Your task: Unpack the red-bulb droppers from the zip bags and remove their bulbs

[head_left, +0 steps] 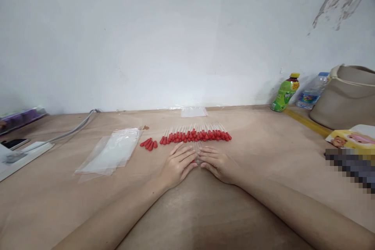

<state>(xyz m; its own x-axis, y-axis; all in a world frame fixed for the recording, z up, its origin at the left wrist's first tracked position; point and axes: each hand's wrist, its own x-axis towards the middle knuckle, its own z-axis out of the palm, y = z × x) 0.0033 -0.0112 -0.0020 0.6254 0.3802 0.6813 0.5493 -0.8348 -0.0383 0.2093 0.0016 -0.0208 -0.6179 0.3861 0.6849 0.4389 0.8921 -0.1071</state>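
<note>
My left hand (179,166) and my right hand (220,164) meet at the middle of the table, thumbs close together. Between the left thumb and forefinger shows a bit of a red rubber bulb (193,161), mostly hidden. The right fingertips pinch a thin clear tube (199,161), its end turned toward the bulb. Just beyond the fingers lie several clear tubes (197,146), partly covered. Behind them stretches a row of droppers (199,135) with red bulbs toward me and pale tapered tips toward the wall. Several loose red bulbs (149,143) rest left of that row.
Clear zip bags (115,150) are stacked at left, and another bag (193,112) lies by the wall. A cable (79,125) and a phone (14,143) are far left. At right stand a green bottle (284,93), a water bottle (312,91) and a beige bucket (345,99).
</note>
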